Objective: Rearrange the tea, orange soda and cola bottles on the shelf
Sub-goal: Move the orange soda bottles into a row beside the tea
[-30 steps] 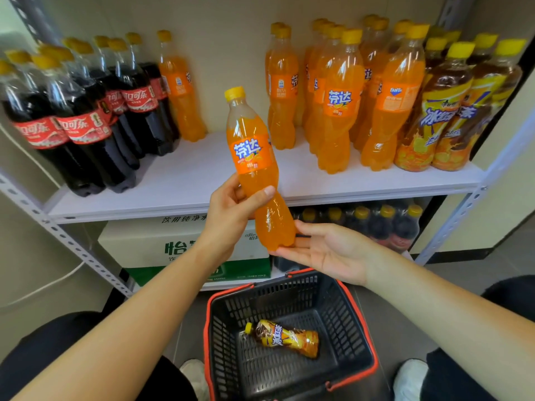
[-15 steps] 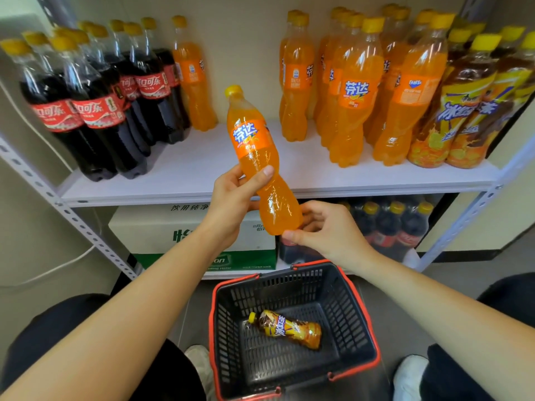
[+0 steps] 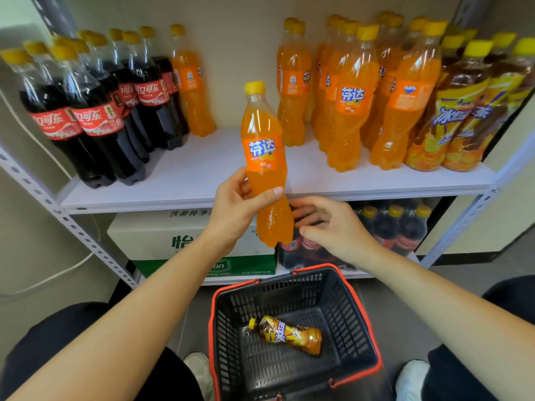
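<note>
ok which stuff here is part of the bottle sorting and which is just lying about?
Job: soda bottle in left hand; right hand beside its base; cola row; stray soda by the cola; soda group; tea bottles; shelf; lone tea in basket.
Lying about: water carton; cola pack below.

We are holding one yellow-capped orange soda bottle (image 3: 265, 157) nearly upright before the shelf (image 3: 202, 180) in our left hand (image 3: 237, 206). Cola bottles (image 3: 95, 120) are standing at the left end, orange sodas (image 3: 353, 111) right of centre, tea bottles (image 3: 463, 117) far right. Another tea bottle (image 3: 289, 334) is lying in the basket (image 3: 373, 342).
</note>
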Available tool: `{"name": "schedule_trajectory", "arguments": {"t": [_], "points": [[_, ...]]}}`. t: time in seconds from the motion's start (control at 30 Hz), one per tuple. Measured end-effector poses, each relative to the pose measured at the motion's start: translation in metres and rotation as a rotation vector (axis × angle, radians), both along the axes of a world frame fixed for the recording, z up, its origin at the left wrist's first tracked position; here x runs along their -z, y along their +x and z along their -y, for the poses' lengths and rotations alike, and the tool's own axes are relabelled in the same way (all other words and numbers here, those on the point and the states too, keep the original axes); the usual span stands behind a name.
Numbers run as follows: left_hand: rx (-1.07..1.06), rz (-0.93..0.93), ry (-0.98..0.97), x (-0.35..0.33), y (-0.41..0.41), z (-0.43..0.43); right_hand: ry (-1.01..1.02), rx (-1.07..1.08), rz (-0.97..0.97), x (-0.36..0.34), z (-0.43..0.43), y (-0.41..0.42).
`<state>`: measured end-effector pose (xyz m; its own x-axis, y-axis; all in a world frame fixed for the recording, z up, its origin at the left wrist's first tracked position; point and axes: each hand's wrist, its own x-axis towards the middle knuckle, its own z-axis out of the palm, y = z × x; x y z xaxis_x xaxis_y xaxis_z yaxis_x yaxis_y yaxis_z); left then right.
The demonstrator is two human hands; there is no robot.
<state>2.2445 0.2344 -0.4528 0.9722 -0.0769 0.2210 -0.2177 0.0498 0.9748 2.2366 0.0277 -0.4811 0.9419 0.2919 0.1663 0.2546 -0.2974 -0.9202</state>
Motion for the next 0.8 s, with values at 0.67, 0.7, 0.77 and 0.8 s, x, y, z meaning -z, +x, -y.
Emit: {"name": "schedule_trajectory", "arguments": {"t": [0.67, 0.7, 0.77, 0.8], "points": [[0.142, 0.221, 0.394, -0.003, 0.004, 0.000, 0.478, -0.064, 0.001, -0.050, 0.000, 0.022], [0.135, 0.208, 0.378, -0.005, 0.007, -0.005, 0.475, -0.048, 0.017, -0.054, 0.000, 0.024], [0.051, 0.196, 0.346, -0.010, 0.017, -0.017, 0.470, 0.001, 0.074, -0.064, -0.002, 0.030], [-0.022, 0.188, 0.334, -0.012, 0.025, -0.023, 0.463, 0.024, 0.111, -0.071, -0.002, 0.034]]}}
